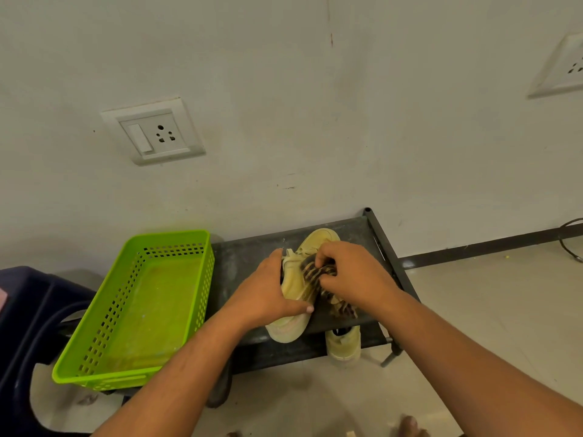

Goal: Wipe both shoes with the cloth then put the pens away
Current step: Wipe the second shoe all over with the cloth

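Observation:
A pale yellow shoe lies on the top shelf of a dark shoe rack, toe toward the wall. My left hand grips its left side, thumb across the heel end. My right hand holds a dark striped cloth bunched against the shoe's upper; part of the cloth hangs toward the rack's front edge. A second pale shoe sits on the lower shelf, mostly hidden. No pens are in view.
A bright green perforated basket stands left of the rack, partly on a dark blue plastic stool. The wall behind carries two socket plates. Tiled floor lies to the right, with a black cable at the far edge.

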